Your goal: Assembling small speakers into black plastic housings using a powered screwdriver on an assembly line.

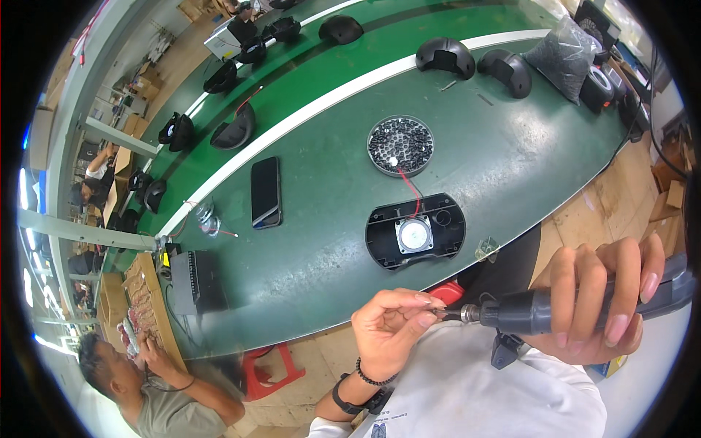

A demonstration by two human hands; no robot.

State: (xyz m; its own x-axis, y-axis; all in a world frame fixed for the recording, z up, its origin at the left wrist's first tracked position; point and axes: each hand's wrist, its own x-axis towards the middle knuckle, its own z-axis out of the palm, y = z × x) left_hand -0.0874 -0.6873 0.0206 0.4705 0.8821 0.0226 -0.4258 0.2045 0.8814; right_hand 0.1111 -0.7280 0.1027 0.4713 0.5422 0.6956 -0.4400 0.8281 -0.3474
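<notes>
My right hand (599,296) is wrapped around a dark grey electric screwdriver (522,312), held level above my lap with its bit pointing left. At the bit's tip, the thumb and fingers of my left hand (394,328) are pinched together; whatever small thing they hold there is hidden. On the green table in front lies a black plastic housing (376,237), open side up. A square speaker (415,236) with a white round centre sits in it, and a red wire (413,191) runs from it. Just beyond stands a round dish (370,157) of small black screws (409,139).
A black phone (266,191) lies left of the dish. Curved black shells (445,57) stand at the back and along the green belt (314,80). A bag of dark parts (562,55) sits far right. Another person (161,387) works at lower left, near a red stool (270,372).
</notes>
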